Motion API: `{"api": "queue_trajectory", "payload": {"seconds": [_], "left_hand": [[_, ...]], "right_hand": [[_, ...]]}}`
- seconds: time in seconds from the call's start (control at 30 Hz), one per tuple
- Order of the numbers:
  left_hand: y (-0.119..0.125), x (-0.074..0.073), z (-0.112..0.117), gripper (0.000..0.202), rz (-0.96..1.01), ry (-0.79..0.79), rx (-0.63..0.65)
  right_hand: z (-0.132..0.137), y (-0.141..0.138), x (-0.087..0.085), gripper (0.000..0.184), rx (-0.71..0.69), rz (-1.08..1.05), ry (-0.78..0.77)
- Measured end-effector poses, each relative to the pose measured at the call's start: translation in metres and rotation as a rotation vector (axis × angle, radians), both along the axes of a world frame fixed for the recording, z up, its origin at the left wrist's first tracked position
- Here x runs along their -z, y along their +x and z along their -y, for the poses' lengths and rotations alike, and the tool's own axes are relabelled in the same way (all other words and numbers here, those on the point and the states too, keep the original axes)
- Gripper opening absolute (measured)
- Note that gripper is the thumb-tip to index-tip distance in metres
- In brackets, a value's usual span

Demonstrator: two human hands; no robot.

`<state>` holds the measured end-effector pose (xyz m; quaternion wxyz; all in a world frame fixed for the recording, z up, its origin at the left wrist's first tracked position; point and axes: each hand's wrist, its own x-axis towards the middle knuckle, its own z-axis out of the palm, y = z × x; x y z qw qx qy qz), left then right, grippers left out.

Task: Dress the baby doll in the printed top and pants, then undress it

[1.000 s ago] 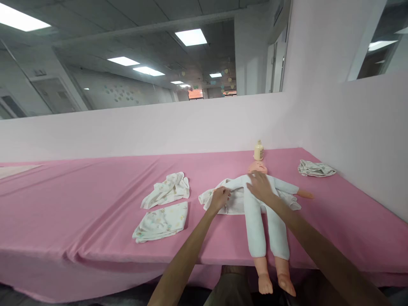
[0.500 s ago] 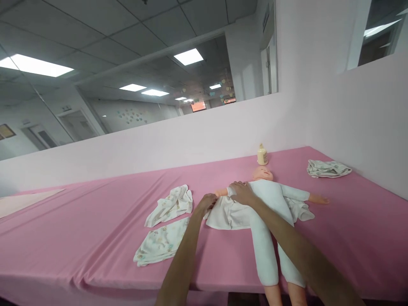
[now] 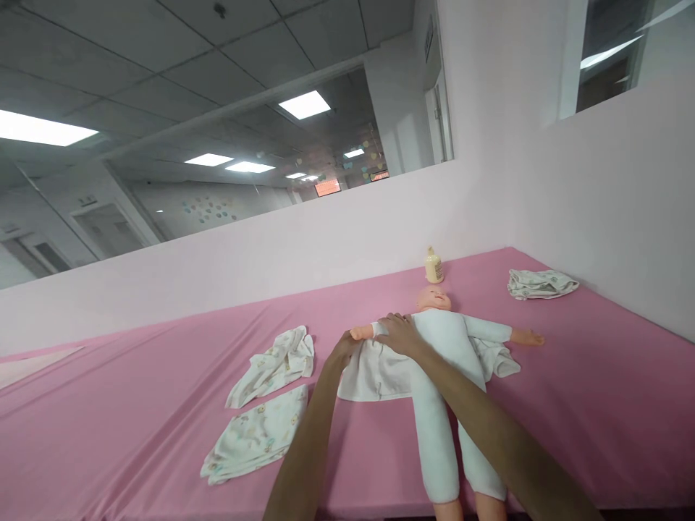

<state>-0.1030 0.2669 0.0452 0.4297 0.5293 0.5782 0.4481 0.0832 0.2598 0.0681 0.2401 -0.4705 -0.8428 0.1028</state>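
A baby doll (image 3: 442, 340) with a white cloth body lies on its back, head toward the wall and feet at the near edge. My right hand (image 3: 399, 334) is wrapped over its arm on the left side, around the white sleeve. At the end of that arm, my left hand (image 3: 342, 350) has curled fingers against the doll's hand (image 3: 362, 332); some fingertips are hidden behind it. A white baby shirt (image 3: 374, 376) is spread under the doll, showing below this arm and beneath the other one. The doll's other arm stretches out to the right.
Two printed baby garments lie left of my arms: a crumpled one (image 3: 276, 365) and a folded one (image 3: 258, 434). Another folded cloth (image 3: 541, 284) lies at the right. A yellow pump bottle (image 3: 434, 266) stands behind the doll's head. The pink-covered table (image 3: 163, 405) meets a white wall.
My view has shifted slightly, so most things sit further left. My left hand has drawn a little lower beside the doll's hand. My right hand stays on the doll's arm.
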Motion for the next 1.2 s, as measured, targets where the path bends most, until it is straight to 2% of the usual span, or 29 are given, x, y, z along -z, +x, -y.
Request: {"api": "queue_trajectory", "payload": {"seconds": [0.13,0.27,0.43,0.63,0.83,0.97,1.03,1.2], "left_hand": [[-0.01,-0.005,-0.001,0.023,0.064,0.016,-0.109],[-0.016,-0.018,0.001,0.028,0.134,0.063,-0.218],[-0.005,-0.034,0.012,0.028,0.19,0.196,-0.282],[0.024,-0.049,0.028,0.016,0.047,0.428,-0.254],[0.028,-0.051,0.035,0.015,0.089,0.405,-0.268],[0.033,-0.052,0.037,0.013,0.087,0.37,-0.254],[0.037,-0.053,0.039,0.012,0.089,0.375,-0.205],[0.048,-0.053,0.043,0.015,0.154,0.417,-0.133]], "right_hand": [[0.0,-0.002,0.0,0.031,0.027,0.06,0.004],[0.001,-0.004,-0.001,0.032,0.042,0.113,-0.002],[0.002,-0.01,-0.004,0.031,0.076,0.187,-0.007],[0.003,-0.017,-0.017,0.03,0.112,0.308,-0.017],[0.021,-0.028,-0.024,0.022,0.075,0.41,0.101],[0.024,-0.035,-0.018,0.032,-0.134,0.393,0.194],[0.018,-0.037,-0.016,0.029,-0.179,0.364,0.175],[0.0,-0.039,-0.008,0.028,-0.125,0.262,0.059]]}}
